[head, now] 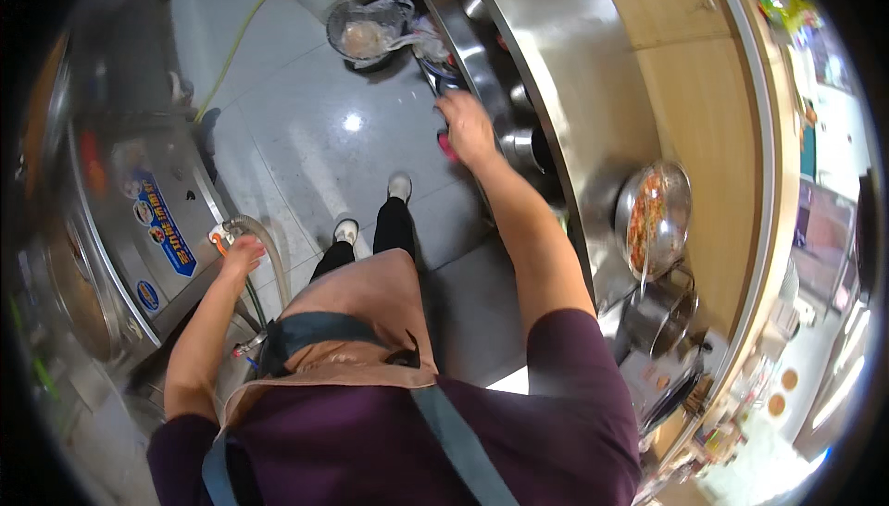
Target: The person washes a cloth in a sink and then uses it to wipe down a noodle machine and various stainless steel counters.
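My right hand [467, 127] reaches forward beside the steel counter's lower shelves, with its fingers bent downward and blurred. A small pink-red thing [446, 147] shows right by it; whether the fingers hold it cannot be told. On the other side, my left hand [243, 256] hangs near a steel appliance front [184, 193] that bears a blue sticker. Close to that hand are an orange-and-white fitting [219, 235] and a grey corrugated hose [274, 249]; contact is unclear.
A bin with a plastic liner [368, 30] stands on the tiled floor ahead, by a yellow hose [239, 41]. On the right counter [555, 13] are a steel bowl of chopped red food [653, 221] and a steel pot [660, 315].
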Tool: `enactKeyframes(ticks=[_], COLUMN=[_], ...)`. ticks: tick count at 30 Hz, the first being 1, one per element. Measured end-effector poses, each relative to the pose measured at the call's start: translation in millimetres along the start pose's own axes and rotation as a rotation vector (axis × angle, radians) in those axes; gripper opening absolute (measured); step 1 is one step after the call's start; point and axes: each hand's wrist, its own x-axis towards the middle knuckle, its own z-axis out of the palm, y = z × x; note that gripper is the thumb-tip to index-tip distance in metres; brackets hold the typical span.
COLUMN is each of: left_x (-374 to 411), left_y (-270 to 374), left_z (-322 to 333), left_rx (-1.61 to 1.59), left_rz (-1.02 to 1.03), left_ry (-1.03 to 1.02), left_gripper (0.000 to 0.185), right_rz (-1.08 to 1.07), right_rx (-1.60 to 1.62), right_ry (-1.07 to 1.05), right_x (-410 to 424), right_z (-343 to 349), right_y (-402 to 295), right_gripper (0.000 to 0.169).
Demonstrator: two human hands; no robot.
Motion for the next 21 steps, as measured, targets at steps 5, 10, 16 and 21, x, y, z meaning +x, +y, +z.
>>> enactKeyframes(ticks=[5,10,16,21], left_x=[-53,-91,-60,-40], left_y=[-46,-94,-93,-44], left_z=[-6,72,131,152], left_rx=[-0.334,-0.300,-0.241,-0.280], left_rz=[-0.033,-0.321,-0.286,-0.103], left_ry=[0.162,0.086,-0.028,-0.113], left_gripper=[0.020,0.024,0.024,0.026], right_rz=[0.152,0.423,0.385,0.441], right_rx=[-0.211,-0.163,-0.051,-0.092], right_ry=[0.070,-0.220,-0.293,-0.442], right_x=[86,8,-81,-128], right_z=[51,83,47,24], right_y=[95,99,87,82], right_gripper=[0.050,0.066,0.085,0.086])
